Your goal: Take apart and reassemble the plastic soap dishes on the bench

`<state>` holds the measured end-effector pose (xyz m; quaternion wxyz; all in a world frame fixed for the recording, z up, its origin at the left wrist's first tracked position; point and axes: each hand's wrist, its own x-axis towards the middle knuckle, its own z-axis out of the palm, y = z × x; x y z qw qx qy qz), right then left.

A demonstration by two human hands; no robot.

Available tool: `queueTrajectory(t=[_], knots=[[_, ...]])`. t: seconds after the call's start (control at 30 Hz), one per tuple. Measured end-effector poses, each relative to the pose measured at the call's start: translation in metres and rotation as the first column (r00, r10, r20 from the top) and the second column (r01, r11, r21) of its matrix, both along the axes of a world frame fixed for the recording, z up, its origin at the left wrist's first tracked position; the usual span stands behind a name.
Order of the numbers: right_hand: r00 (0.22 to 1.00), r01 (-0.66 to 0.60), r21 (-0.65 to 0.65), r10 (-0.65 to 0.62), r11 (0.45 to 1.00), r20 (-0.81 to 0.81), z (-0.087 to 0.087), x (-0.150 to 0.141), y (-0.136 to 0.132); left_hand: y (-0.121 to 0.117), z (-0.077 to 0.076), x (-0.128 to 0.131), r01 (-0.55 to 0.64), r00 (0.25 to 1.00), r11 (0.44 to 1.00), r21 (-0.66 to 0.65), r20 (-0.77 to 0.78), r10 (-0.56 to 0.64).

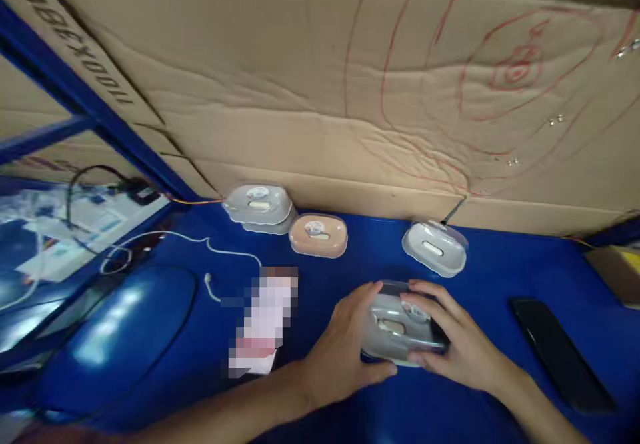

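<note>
Both hands are on a small plastic box with a clear lid (pixel 387 341), low over the blue tabletop. My left hand (pixel 345 344) grips its left side, fingers along the top edge and thumb by the near edge. From the right, my right hand (pixel 457 337) clasps it, fingertips over the lid and thumb at the near right corner. Through the lid show a cream oblong piece (pixel 391 327) and a round printed label. A dark patch lies beside the right fingers; I cannot tell what it is.
Farther back stand a white lidded box (pixel 434 249), a peach one (pixel 318 236) and stacked grey-white ones (pixel 260 207), before a cardboard wall (pixel 280 84). A blurred-out phone (pixel 265 324) and a white cable (pixel 233 252) lie left; a black slab (pixel 560 354) lies right.
</note>
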<state>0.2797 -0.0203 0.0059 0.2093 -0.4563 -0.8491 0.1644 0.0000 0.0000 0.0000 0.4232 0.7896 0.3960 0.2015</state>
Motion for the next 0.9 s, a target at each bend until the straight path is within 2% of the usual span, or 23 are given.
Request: queueTrajectory(t=[0.07, 0.13, 0.3, 0.43, 0.5, 0.57, 0.67, 0.73, 0.83, 0.9], knots=[[0.998, 0.052, 0.012, -0.051, 0.999, -0.035, 0.002, 0.008, 0.004, -0.001, -0.001, -0.005, -0.035, 0.999, 0.999, -0.004, -0.003, 0.035], [0.994, 0.096, 0.017, -0.095, 0.995, -0.057, 0.003, 0.015, 0.009, -0.002, 0.001, -0.010, -0.016, 0.999, 1.000, 0.004, -0.031, 0.016], [0.987, 0.147, -0.003, -0.147, 0.989, -0.060, -0.008, 0.015, 0.017, -0.005, 0.014, -0.018, 0.237, 0.954, 0.970, 0.053, -0.203, -0.222], [0.992, 0.128, -0.017, -0.128, 0.992, -0.013, -0.020, 0.007, 0.021, -0.010, 0.001, -0.022, 0.387, 0.907, 0.898, 0.209, -0.263, -0.330], [0.991, 0.120, 0.004, -0.120, 0.993, 0.051, -0.021, 0.005, 0.022, -0.011, -0.004, -0.023, 0.418, 0.899, 0.869, 0.264, -0.257, -0.354], [0.984, 0.125, 0.046, -0.129, 0.991, 0.124, -0.018, 0.004, 0.020, -0.011, -0.002, -0.023, 0.404, 0.905, 0.876, 0.264, -0.257, -0.340], [0.983, 0.107, 0.084, -0.118, 0.991, 0.137, -0.007, 0.003, 0.011, -0.008, 0.011, -0.020, 0.316, 0.930, 0.927, 0.201, -0.259, -0.261], [0.995, 0.003, 0.047, -0.007, 0.999, 0.096, 0.001, 0.000, 0.001, -0.005, 0.018, -0.019, 0.241, 0.955, 0.952, 0.187, -0.221, -0.199], [0.978, -0.195, -0.001, 0.195, 0.981, 0.080, 0.009, -0.010, -0.012, 0.001, 0.020, -0.018, 0.133, 0.988, 0.972, 0.192, -0.100, -0.115], [0.972, -0.214, 0.027, 0.210, 0.976, 0.110, 0.009, -0.019, -0.017, 0.004, 0.018, -0.019, 0.083, 0.997, 0.980, 0.183, -0.012, -0.082]])
